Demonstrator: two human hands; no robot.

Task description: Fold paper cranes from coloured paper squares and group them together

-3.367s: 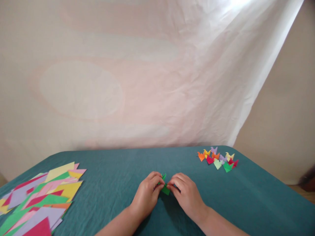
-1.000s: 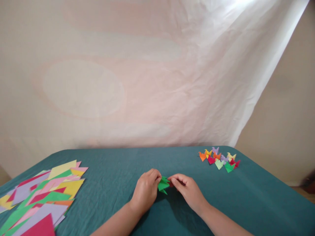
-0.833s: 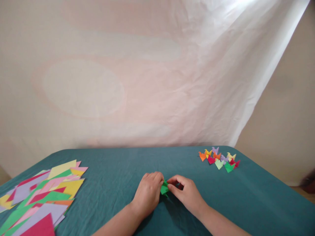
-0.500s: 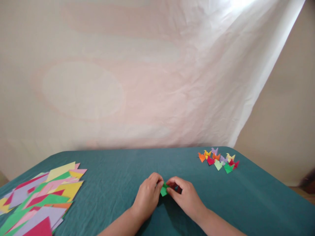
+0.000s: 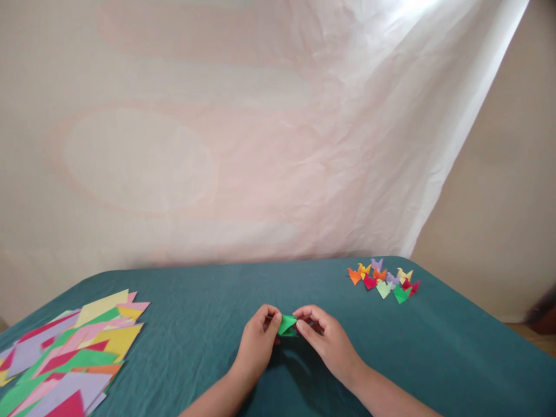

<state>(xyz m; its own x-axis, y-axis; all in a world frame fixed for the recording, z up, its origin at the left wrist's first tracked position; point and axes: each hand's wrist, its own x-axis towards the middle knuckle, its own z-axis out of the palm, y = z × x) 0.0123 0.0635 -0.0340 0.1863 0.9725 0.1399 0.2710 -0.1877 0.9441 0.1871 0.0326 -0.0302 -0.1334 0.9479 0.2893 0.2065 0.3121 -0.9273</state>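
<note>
Between my two hands, just above the table, is a small folded green paper (image 5: 287,325). Finger and thumb of my left hand (image 5: 259,336) pinch its left end. My right hand (image 5: 325,336) has thumb and fingertips closed at its right tip. Part of the paper is covered by the fingers, so its full folded shape cannot be made out. A shadow falls on the cloth beneath.
A dark green cloth covers the table (image 5: 195,324). To the left lies a spread pile of coloured paper sheets (image 5: 87,336). Several small folded paper birds (image 5: 384,280) sit grouped at the back right. A pale hanging sheet (image 5: 243,145) stands behind the table.
The green paper has been turned and now lies more sideways, showing a wider pointed face. Both hands have shifted slightly around it. The whole view has moved a little.
</note>
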